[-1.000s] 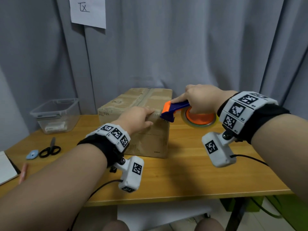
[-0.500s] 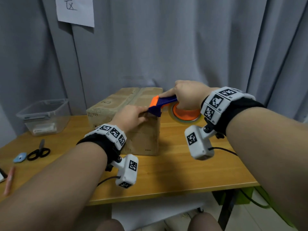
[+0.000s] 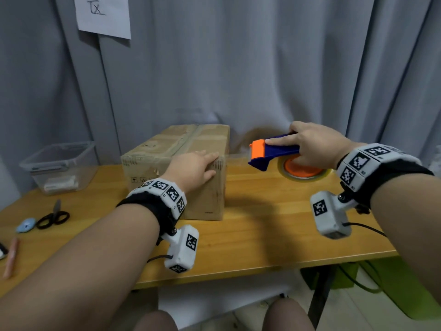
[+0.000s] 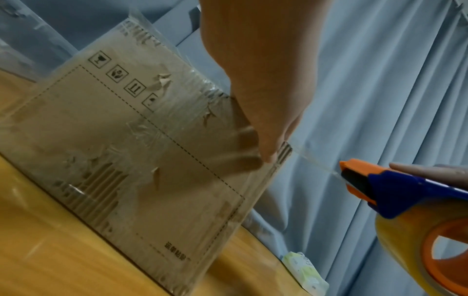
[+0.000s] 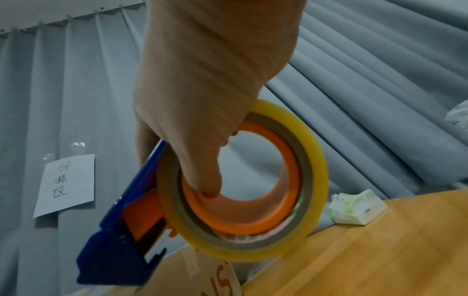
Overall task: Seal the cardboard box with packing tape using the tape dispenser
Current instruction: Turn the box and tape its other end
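A worn brown cardboard box (image 3: pixel 167 149) stands on the wooden table (image 3: pixel 262 225), with old clear tape along its top seam. My left hand (image 3: pixel 193 168) lies flat on the box's near right top corner, fingers straight, pressing the tape end down (image 4: pixel 268 124). To the right, off the box, my right hand (image 3: pixel 312 146) grips the blue and orange tape dispenser (image 3: pixel 272 151) with its yellowish tape roll (image 5: pixel 253 190); a finger hooks inside the roll's orange core. A clear strip of tape (image 4: pixel 316 162) stretches from the box corner to the dispenser's mouth.
A clear plastic tub (image 3: pixel 59 163) stands at the table's back left. Black scissors (image 3: pixel 52 217), a small blue object (image 3: pixel 26 224) and a pink pen (image 3: pixel 10 256) lie at the left. A white-green packet (image 5: pixel 354 208) sits at the back right. Grey curtain hangs close behind.
My right hand has pulled the dispenser rightward away from the box corner, drawing out a stretch of tape. My left hand stays pressed on the box corner. The head view shifted.
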A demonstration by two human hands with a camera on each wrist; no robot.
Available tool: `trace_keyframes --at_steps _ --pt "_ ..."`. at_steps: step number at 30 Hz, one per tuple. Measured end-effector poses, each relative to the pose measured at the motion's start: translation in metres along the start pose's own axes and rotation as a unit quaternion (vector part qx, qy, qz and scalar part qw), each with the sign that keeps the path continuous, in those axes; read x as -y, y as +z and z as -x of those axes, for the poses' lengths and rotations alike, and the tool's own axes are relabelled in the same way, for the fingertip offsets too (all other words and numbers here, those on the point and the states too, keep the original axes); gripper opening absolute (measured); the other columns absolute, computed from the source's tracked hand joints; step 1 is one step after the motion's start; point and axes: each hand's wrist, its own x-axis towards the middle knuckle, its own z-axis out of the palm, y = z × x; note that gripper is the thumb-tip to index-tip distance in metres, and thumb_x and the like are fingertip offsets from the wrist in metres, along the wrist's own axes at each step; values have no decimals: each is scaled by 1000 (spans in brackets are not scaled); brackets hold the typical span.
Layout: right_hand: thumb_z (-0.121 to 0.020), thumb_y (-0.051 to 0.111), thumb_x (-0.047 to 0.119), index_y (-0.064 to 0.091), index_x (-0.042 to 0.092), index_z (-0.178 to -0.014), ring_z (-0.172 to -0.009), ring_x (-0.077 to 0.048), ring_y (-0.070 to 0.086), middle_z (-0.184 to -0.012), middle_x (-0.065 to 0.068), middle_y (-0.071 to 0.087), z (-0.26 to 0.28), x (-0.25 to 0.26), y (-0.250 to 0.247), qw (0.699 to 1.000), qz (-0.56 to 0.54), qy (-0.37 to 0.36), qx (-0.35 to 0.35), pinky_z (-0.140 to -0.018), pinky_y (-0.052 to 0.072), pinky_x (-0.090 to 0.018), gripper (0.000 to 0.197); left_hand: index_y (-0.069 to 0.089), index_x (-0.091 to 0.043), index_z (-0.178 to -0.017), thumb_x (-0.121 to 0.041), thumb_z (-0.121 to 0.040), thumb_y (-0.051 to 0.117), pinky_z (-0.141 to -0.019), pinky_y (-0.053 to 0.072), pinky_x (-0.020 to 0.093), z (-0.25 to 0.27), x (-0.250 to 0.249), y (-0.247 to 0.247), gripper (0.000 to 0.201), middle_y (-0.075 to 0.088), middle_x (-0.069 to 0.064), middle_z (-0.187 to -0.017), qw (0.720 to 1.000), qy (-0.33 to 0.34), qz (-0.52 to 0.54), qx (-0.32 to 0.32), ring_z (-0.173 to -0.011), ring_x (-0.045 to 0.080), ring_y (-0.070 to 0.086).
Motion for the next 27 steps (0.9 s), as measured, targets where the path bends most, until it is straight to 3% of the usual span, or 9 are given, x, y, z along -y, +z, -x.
trace_keyframes --at_steps 4,8,12,14,16,19,22,27 --pt "-85 62 28 35 53 -137 -90 -21 47 -108 0 44 14 -2 21 998 -46 2 -49 -72 36 -30 63 39 -28 -141 -50 -93 44 -86 50 37 -1 -5 2 53 51 2 -138 1000 -10 -22 -17 -121 22 52" --pt "-80 71 22 39 44 -137 -91 -33 53 -107 -13 52 38 -7 57 995 -75 2 -72 -76 47 -43 70 43 -27 -139 -51 -92 45 -85 48 36 1 -8 5 52 52 3 -138 999 -21 -18 -40 -123 22 52" --pt "-80 71 19 48 37 -136 -90 -36 53 -105 -17 54 44 -1 76 994 -84 26 -72 -75 40 -39 63 45 -26 -137 -50 -91 48 -83 48 36 3 -12 11 52 55 4 -132 997 -41 -5 -63 -115 25 55" --pt "-83 68 20 47 38 -136 -90 -37 52 -103 -17 53 41 5 82 994 -79 29 -74 -74 38 -37 60 46 -22 -137 -47 -89 50 -93 44 37 2 -14 16 53 54 4 -134 995 -47 18 -83 -119 25 52" --pt "-86 63 25 42 42 -138 -92 -35 51 -104 -15 50 37 10 86 995 -70 36 -60 -78 41 -40 59 46 -17 -137 -44 -89 52 -108 32 36 2 -15 22 55 50 5 -140 994 -43 31 -93 -128 24 45" --pt "-90 58 29 35 46 -140 -94 -32 49 -106 -11 48 34 16 93 995 -62 52 -53 -82 39 -39 58 46 -12 -136 -45 -87 56 -115 21 34 3 -18 27 60 48 7 -142 992 -41 37 -116 -134 22 40" --pt "-90 58 27 36 46 -140 -92 -30 48 -103 -10 47 35 22 104 992 -85 65 -66 -80 36 -34 58 49 -12 -133 -46 -87 58 -113 26 35 5 -21 28 58 51 8 -138 989 -43 38 -133 -128 24 46" --pt "-81 68 14 43 38 -139 -95 -33 51 -105 -15 51 56 15 129 971 -178 93 -126 -83 44 -42 68 49 -15 -132 -48 -86 56 -106 37 39 6 -24 24 57 55 6 -133 991 -50 31 -123 -123 25 50"
